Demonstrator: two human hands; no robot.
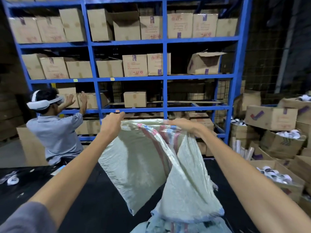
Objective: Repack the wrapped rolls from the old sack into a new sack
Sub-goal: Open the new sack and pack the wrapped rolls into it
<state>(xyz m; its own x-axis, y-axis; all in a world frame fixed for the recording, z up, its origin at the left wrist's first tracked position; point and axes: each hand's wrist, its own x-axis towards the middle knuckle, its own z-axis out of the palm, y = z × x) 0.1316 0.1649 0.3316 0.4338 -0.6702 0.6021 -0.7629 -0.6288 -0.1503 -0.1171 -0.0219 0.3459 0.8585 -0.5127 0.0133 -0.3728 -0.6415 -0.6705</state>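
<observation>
Both hands are raised in front of the body; the left hand (112, 122) pinches one top corner of the pale woven sack (139, 162), and the right hand (183, 126) grips its upper edge with curled fingers; the sack hangs twisted above the black desk (84, 190); a second crumpled sack (181, 226) lies below it at the near edge; farther away, a person in a grey shirt (57, 135) touches cartons on the blue rack (127, 79); open cartons of rolls (274, 174) stand at the right.
</observation>
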